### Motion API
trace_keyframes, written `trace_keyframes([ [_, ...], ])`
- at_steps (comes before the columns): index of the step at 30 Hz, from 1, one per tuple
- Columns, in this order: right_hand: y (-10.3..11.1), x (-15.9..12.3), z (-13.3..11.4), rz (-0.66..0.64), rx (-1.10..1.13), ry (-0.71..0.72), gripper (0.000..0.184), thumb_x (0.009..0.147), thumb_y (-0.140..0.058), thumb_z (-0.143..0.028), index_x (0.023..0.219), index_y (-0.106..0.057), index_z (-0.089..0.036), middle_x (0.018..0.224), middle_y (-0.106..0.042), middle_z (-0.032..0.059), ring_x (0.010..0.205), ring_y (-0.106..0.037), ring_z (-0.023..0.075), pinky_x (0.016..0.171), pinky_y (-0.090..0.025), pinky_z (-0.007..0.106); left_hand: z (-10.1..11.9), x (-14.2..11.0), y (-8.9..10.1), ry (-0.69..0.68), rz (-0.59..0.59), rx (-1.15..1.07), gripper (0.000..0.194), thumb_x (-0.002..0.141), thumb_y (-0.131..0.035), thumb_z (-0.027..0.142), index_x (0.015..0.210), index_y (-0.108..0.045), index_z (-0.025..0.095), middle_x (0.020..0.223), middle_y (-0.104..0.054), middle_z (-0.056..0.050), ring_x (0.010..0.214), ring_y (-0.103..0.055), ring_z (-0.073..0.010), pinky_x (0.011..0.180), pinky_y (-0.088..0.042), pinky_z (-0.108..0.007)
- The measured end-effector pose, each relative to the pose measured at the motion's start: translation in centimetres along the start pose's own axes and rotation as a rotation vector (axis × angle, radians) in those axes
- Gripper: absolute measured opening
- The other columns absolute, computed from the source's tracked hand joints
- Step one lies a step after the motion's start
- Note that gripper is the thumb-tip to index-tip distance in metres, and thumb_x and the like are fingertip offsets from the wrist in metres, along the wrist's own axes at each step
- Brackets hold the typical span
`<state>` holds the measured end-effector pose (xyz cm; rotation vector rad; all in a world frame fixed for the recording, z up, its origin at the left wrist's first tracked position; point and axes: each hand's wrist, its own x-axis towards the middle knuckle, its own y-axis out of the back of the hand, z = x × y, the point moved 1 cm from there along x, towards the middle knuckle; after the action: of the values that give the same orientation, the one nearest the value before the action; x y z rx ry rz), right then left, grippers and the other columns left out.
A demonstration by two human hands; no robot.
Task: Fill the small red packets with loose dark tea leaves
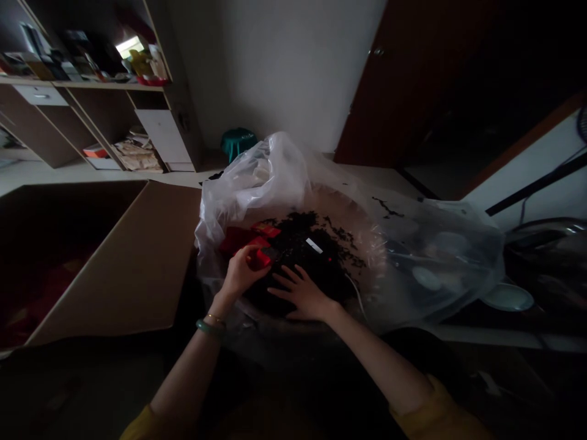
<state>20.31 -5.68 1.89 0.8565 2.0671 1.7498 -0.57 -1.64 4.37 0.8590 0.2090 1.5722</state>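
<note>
- Head view: a heap of dark, loose, crumbled dried leaves (307, 239), possibly tea, is seen inside a crumpled clear plastic bag (257, 183), spread over a round, pale, shallow tray (337, 203).
- Both hands are held at the heap. A small glossy red foil packet (259, 258) is pinched at its near edge by the left hand (241, 275), whose fingers (250, 256) are drawn narrowly together on it.
- The right hand (300, 293) is pressed flat on the leaves, and its fingers (287, 282) are spread wide, with nothing held.
- Further red foil packets (238, 239) are lying at the left edge of the heap, just beyond the left hand.
- A narrow white strip (314, 245) is lying on the leaves, and a thin white cable (356, 293) is seen beside the right hand.
- No brand or legible writing can be made out on the packets or strip; any print is too dark or too small to be read.
- A brown cardboard box (137, 256) is standing open to the left of the bag, and a pale dish (507, 297) is seen to the right.
- Wooden shelves (105, 116), a teal plastic stool (238, 143) and a dark red door (398, 79) are visible beyond.
</note>
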Motion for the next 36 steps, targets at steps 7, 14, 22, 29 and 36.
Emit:
trace_keyframes([
  [7, -2.4, 3.7, -0.2, -0.168, -0.228, 0.064, 0.063, 0.075, -0.066, -0.054, 0.131, -0.050, -0.030, 0.141, -0.044, 0.0124, 0.131, -0.032, 0.0375, 0.105, -0.020, 0.056, 0.2, 0.0, 0.1, 0.050, 0.004, -0.018, 0.043, 0.060, -0.076, 0.030, 0.100, -0.061, 0.019, 0.075, -0.065, 0.001, 0.065, -0.059, -0.0134, 0.058, -0.047, -0.023],
  [14, -0.8, 5.0, 0.3, -0.197, -0.277, -0.032, 0.054, 0.071, -0.072, -0.048, 0.117, -0.059, -0.023, 0.127, -0.052, 0.0140, 0.110, -0.047, 0.0310, 0.090, -0.038, 0.044, -0.1, 0.1, 0.1, 0.049, -0.004, -0.034, 0.046, 0.059, -0.076, 0.028, 0.101, -0.061, 0.019, 0.075, -0.064, 0.001, 0.063, -0.057, -0.0128, 0.056, -0.046, -0.023],
  [22, 0.6, 4.2, 1.5, -0.119, -0.015, -0.224, 0.043, 0.070, -0.073, -0.023, 0.111, -0.062, -0.019, 0.112, -0.061, 0.0110, 0.103, -0.054, 0.0250, 0.084, -0.044, 0.035, -0.5, 0.1, -0.3, 0.004, 0.006, -0.056, 0.047, 0.060, -0.076, 0.030, 0.103, -0.059, 0.019, 0.076, -0.064, 0.001, 0.065, -0.058, -0.0127, 0.057, -0.047, -0.023],
  [29, 7.4, 3.5, 5.0, 0.318, 0.482, -0.353, 0.024, 0.070, -0.064, -0.017, 0.093, -0.065, -0.018, 0.091, -0.066, 0.0007, 0.084, -0.060, 0.0150, 0.078, -0.044, 0.027, -0.3, 0.6, -1.7, -0.032, 0.008, -0.087, 0.047, 0.059, -0.077, 0.028, 0.101, -0.059, 0.019, 0.083, -0.067, -0.001, 0.070, -0.061, -0.0142, 0.061, -0.049, -0.024],
  [36, 13.6, 5.9, 4.4, 0.009, 0.442, -0.229, 0.028, 0.064, -0.067, -0.014, 0.092, -0.067, -0.017, 0.088, -0.066, -0.0002, 0.083, -0.060, 0.0151, 0.075, -0.043, 0.025, 1.3, 1.6, -3.9, -0.036, -0.008, -0.115, 0.049, 0.059, -0.078, 0.030, 0.103, -0.059, 0.019, 0.089, -0.067, -0.004, 0.079, -0.064, -0.0184, 0.069, -0.051, -0.029],
])
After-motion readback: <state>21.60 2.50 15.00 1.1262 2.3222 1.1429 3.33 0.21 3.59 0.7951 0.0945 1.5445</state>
